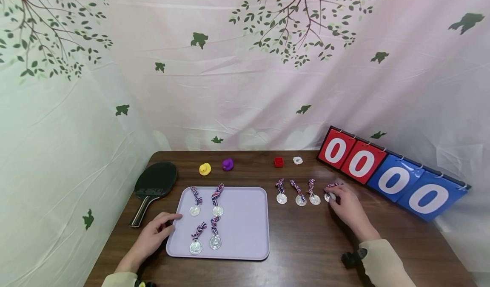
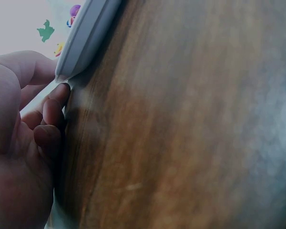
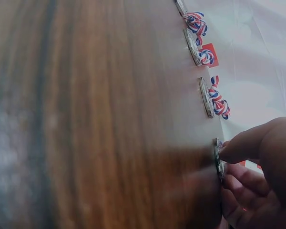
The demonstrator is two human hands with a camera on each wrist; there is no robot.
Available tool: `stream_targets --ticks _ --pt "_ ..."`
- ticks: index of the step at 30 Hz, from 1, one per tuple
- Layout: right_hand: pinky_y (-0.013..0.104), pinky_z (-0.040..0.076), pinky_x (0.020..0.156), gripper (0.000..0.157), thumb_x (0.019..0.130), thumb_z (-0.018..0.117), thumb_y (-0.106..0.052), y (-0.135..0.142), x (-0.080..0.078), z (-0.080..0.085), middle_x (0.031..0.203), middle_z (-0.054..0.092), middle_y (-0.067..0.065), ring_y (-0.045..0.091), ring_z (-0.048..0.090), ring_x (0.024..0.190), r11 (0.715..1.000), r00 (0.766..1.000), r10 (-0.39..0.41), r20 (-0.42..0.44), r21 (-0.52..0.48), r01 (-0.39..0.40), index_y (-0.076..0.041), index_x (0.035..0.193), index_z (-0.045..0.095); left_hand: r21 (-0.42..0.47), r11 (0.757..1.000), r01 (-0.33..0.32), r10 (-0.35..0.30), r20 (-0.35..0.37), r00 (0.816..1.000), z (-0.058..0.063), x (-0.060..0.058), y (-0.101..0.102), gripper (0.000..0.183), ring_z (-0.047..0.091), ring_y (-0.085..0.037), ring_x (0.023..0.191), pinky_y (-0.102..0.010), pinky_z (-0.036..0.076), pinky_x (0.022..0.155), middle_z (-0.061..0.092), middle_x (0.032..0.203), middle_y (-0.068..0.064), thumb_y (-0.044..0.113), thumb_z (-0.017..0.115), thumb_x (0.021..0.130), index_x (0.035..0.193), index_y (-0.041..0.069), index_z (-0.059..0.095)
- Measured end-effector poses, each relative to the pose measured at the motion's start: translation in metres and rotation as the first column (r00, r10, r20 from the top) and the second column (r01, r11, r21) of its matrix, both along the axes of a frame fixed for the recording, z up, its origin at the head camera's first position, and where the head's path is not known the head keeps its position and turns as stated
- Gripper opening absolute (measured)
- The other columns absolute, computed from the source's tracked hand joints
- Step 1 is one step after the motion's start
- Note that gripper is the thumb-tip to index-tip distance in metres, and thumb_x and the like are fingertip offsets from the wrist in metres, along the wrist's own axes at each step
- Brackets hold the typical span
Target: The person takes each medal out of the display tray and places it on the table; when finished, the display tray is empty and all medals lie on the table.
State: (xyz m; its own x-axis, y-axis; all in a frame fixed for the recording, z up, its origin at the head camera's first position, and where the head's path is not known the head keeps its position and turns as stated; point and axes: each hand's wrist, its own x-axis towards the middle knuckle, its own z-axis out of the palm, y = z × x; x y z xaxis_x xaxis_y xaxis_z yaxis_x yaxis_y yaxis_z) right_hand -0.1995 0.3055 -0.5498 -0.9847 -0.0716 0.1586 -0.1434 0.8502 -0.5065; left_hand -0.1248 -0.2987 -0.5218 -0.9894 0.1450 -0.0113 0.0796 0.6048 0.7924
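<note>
At the right end of a row of silver medals with striped ribbons, my right hand (image 1: 349, 207) pinches a medal (image 1: 328, 196) that lies at the table surface. In the right wrist view, thumb and fingers meet that medal (image 3: 218, 155) at its edge. Three more medals, such as this nearest one (image 1: 314, 199), lie to its left. My left hand (image 1: 150, 236) rests against the left rim of a lilac tray (image 1: 245, 236), fingertips touching it. Several medals lie on the tray's left half, among them a lower-left medal (image 1: 196, 247).
A black table tennis bat (image 1: 155, 180) lies left of the tray. Behind it are a yellow duck (image 1: 205, 169), a purple duck (image 1: 227, 164), a red block (image 1: 278, 162) and a small white piece (image 1: 297, 160). A flip scoreboard (image 1: 390, 172) stands at the right.
</note>
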Motion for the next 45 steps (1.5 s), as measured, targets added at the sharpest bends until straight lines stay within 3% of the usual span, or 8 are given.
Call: stream_targets --ticks 8,11,18,25,28,33,37,45 --pt "0.059 0.037 0.090 0.024 0.084 0.067 -0.010 -0.017 0.005 0.005 0.107 0.053 0.016 0.035 0.047 0.103 0.997 0.995 -0.073 -0.073 -0.016 0.072 -0.007 0.107 0.069 0.008 1.000 0.004 -0.004 -0.005 1.000 0.001 0.000 0.000 0.028 0.049 -0.017 0.082 -0.025 0.040 0.070 0.061 0.108 -0.008 0.005 0.062 0.091 0.117 0.013 0.066" --pt "0.056 0.039 0.086 0.023 0.084 0.067 -0.012 -0.035 0.006 0.012 0.106 0.052 0.013 0.032 0.048 0.100 0.997 0.992 -0.060 -0.111 -0.048 0.055 -0.009 0.107 0.069 0.014 1.000 0.004 -0.004 -0.012 1.000 0.000 0.000 0.000 0.028 0.049 -0.017 0.081 -0.025 0.040 0.070 0.061 0.108 -0.008 0.004 0.062 0.090 0.117 0.013 0.067" --pt "0.045 0.044 0.085 0.020 0.083 0.072 -0.013 -0.089 0.006 0.023 0.101 0.058 0.000 0.019 0.054 0.098 0.984 0.967 0.134 -0.218 -0.085 -0.156 -0.014 0.103 0.071 0.015 1.000 0.009 -0.009 -0.017 1.000 0.000 0.000 0.002 0.028 0.049 -0.017 0.080 -0.026 0.040 0.070 0.061 0.108 -0.008 0.004 0.062 0.090 0.117 0.012 0.067" --pt "0.036 0.046 0.084 0.017 0.084 0.069 -0.011 -0.150 0.003 0.022 0.100 0.059 -0.003 0.013 0.055 0.097 0.920 0.879 0.361 -0.311 -0.036 -0.391 -0.013 0.101 0.071 0.007 1.000 -0.003 0.003 -0.015 1.000 0.001 0.000 0.002 0.028 0.049 -0.018 0.082 -0.025 0.040 0.070 0.061 0.108 -0.008 0.003 0.062 0.090 0.116 0.012 0.067" --pt "0.033 0.046 0.083 0.015 0.085 0.068 -0.013 -0.175 0.004 0.023 0.101 0.059 -0.005 0.011 0.054 0.095 0.894 0.856 0.423 -0.298 -0.014 -0.447 -0.015 0.100 0.071 0.010 1.000 -0.002 0.002 -0.012 1.000 0.001 0.001 0.002 0.028 0.050 -0.018 0.082 -0.025 0.040 0.070 0.061 0.108 -0.008 0.004 0.062 0.090 0.117 0.012 0.067" --pt "0.030 0.046 0.083 0.014 0.087 0.066 -0.016 -0.213 0.009 0.027 0.100 0.060 -0.008 0.008 0.055 0.094 0.858 0.840 0.504 -0.200 0.001 -0.514 -0.019 0.100 0.071 0.020 1.000 0.001 -0.001 -0.005 1.000 0.002 0.001 0.001 0.028 0.050 -0.018 0.081 -0.026 0.041 0.070 0.061 0.109 -0.009 0.005 0.062 0.091 0.117 0.012 0.066" --pt "0.028 0.045 0.085 0.017 0.088 0.065 -0.018 -0.241 0.013 0.026 0.099 0.061 -0.007 0.007 0.056 0.094 0.825 0.814 0.563 -0.145 0.032 -0.565 -0.021 0.104 0.070 0.023 1.000 0.003 -0.002 -0.010 1.000 0.002 0.001 0.000 0.028 0.050 -0.018 0.080 -0.026 0.041 0.069 0.061 0.109 -0.009 0.005 0.062 0.091 0.117 0.012 0.066" --pt "0.028 0.043 0.090 0.026 0.089 0.065 -0.017 -0.280 0.018 0.019 0.107 0.058 -0.002 0.011 0.056 0.098 0.778 0.772 0.629 -0.093 0.089 -0.622 -0.021 0.115 0.068 0.029 0.999 0.016 -0.015 -0.021 1.000 0.001 0.001 0.000 0.027 0.050 -0.018 0.081 -0.026 0.041 0.069 0.061 0.108 -0.009 0.006 0.062 0.091 0.117 0.012 0.066"
